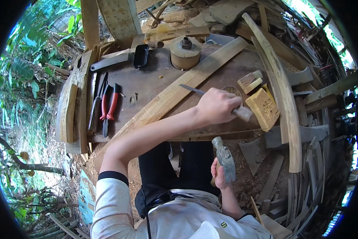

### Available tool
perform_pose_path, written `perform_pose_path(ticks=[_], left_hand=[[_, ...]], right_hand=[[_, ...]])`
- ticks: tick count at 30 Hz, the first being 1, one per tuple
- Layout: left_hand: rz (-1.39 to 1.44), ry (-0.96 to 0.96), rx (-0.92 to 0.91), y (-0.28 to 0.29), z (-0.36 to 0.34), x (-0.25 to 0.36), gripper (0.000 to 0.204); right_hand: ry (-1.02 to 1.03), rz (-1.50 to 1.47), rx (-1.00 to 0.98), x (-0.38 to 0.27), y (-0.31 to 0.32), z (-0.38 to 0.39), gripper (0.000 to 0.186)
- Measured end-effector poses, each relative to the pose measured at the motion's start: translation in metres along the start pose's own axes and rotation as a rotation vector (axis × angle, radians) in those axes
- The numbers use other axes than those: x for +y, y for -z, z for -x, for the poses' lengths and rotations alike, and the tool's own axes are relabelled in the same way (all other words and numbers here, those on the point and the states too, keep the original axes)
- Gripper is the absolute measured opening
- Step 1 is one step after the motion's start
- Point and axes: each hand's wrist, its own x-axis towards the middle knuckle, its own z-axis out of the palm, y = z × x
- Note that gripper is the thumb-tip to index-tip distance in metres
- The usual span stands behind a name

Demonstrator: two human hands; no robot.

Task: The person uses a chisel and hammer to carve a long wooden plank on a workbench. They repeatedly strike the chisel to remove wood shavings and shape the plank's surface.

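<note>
My left arm reaches across the bench, and my left hand (218, 105) is closed around a chisel (191, 88). Its narrow metal blade points to the left, and the butt of its pale handle sticks out on the right of the fist. Below the bench's near edge, close to my lap, my right hand (222, 175) grips a hammer (225, 156) with its worn metal head up; most of the handle is hidden. Under the chisel blade a long wooden board (175, 97) lies diagonally over the bench. Right of my left hand rests a rough-cut wood block (263, 109).
Red-handled pliers (108, 105) and a thin dark tool (96, 103) lie at left. Farther back are a flat metal blade (110, 61), a black tray (140, 55) and a round block with a bolt (185, 53). A curved pole (280, 79) and scrap wood crowd the right.
</note>
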Motion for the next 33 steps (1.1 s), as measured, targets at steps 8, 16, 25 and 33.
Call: perform_pose_path(ticks=[8,16,25,33], left_hand=[[-0.017,-0.010,0.050,0.001,-0.012,-0.006,0.028],[-0.029,-0.229,0.062,-0.003,0.011,-0.009,0.025],[-0.117,-0.326,0.214,-0.010,0.026,-0.010,0.028],[-0.147,-0.350,0.203,-0.015,0.029,-0.012,0.018]], right_hand=[[0.034,0.068,-0.018,-0.015,-0.015,-0.010,0.030],[0.199,0.026,0.084,-0.014,-0.011,-0.005,0.039],[0.805,-0.334,0.295,-0.076,-0.021,-0.021,0.072],[0.251,-0.470,0.249,-0.055,-0.023,-0.016,0.069]])
